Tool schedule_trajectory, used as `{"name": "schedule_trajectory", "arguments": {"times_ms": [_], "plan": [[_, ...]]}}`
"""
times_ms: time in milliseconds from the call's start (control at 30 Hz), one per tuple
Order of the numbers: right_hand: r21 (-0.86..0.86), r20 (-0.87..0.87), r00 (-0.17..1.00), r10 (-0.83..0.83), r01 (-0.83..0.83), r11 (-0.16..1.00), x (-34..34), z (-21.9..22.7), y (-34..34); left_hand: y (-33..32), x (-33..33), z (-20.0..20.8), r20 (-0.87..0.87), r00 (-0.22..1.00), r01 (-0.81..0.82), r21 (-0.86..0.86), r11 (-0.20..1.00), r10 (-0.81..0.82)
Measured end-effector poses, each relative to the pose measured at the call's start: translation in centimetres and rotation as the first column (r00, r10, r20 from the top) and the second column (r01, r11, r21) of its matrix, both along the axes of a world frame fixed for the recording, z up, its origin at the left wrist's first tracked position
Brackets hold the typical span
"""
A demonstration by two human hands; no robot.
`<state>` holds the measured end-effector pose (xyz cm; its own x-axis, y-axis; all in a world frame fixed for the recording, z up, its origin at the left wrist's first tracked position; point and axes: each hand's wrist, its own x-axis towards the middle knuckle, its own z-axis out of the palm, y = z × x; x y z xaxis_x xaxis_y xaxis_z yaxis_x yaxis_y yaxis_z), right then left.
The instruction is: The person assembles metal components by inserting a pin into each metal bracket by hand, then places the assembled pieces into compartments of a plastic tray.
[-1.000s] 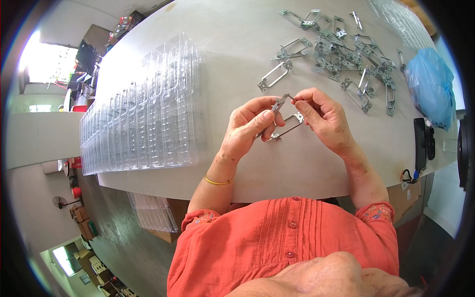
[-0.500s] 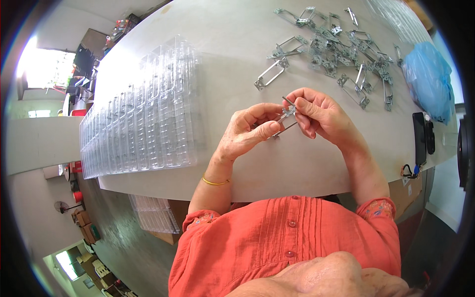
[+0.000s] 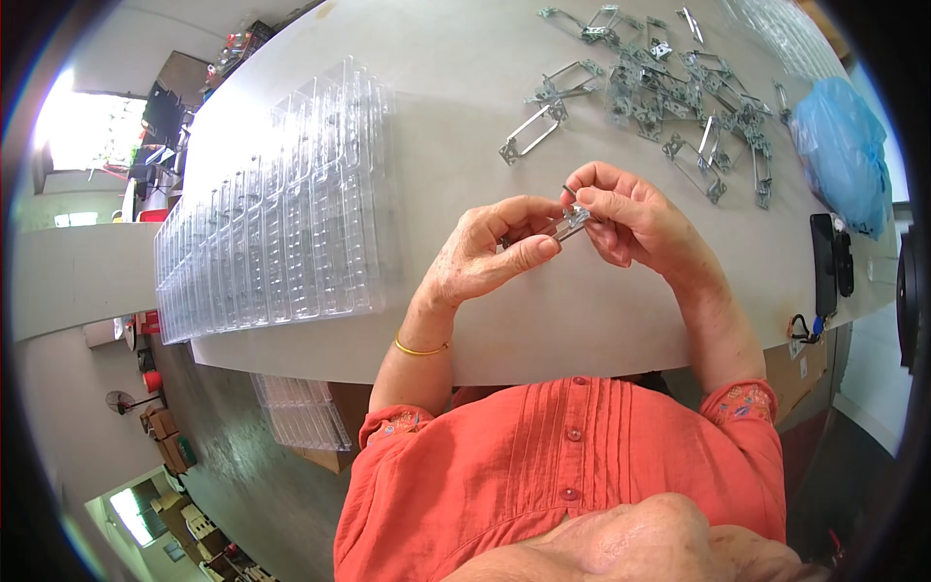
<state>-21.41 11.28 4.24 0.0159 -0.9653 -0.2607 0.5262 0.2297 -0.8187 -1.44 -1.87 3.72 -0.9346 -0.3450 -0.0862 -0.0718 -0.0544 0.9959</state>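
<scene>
Both of my hands meet over the near half of the table, gripping one small metal bracket frame [image 3: 572,221] with thin parallel bars. My left hand [image 3: 499,242] pinches one end between thumb and fingers, which hide part of it. At the other end, my right hand [image 3: 621,215] is closed with thumb and forefinger on a short dark pin-like piece [image 3: 568,193] beside the end plate. Whether that piece belongs to the bracket I cannot tell. Just beyond my hands lies a similar bracket frame [image 3: 529,131].
Many similar brackets [image 3: 650,92] lie in a loose pile at the far right. Stacked clear plastic trays [image 3: 281,213] fill the table's left. At the right edge are a blue plastic bag [image 3: 842,150] and a black phone [image 3: 822,262]. More clear trays [image 3: 301,412] stand below the table edge.
The bracket has turned in my fingers, and its lower bar now shows less below my left thumb. Both hands have shifted slightly to the right.
</scene>
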Motion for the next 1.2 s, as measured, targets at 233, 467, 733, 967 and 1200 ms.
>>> {"name": "schedule_trajectory", "arguments": {"times_ms": [233,467,733,967,1200], "plan": [[0.015,-0.13,0.989,-0.067,0.07,0.997,0.4,0.1,0.0,0.0,0.2,0.5,0.032,0.999,0.037,-0.041,0.999,-0.035],[-0.013,-0.443,0.893,-0.081,0.084,0.996,0.6,0.7,0.4,0.3,-0.2,0.5,0.038,0.996,0.078,-0.098,0.992,-0.075],[-0.126,-0.475,0.811,-0.341,0.321,0.939,-0.6,0.1,0.0,1.3,-0.1,0.8,0.001,0.986,0.167,0.017,0.986,-0.167],[-0.178,-0.446,0.853,-0.273,0.215,0.96,0.4,0.8,0.6,0.1,-0.2,-0.4,-0.087,0.986,-0.11,0.316,0.942,0.144],[-0.116,-0.48,0.865,-0.145,0.101,0.988,1.1,1.3,0.6,0.1,-0.4,-0.5,-0.071,0.981,-0.155,0.249,0.956,0.178]]}}
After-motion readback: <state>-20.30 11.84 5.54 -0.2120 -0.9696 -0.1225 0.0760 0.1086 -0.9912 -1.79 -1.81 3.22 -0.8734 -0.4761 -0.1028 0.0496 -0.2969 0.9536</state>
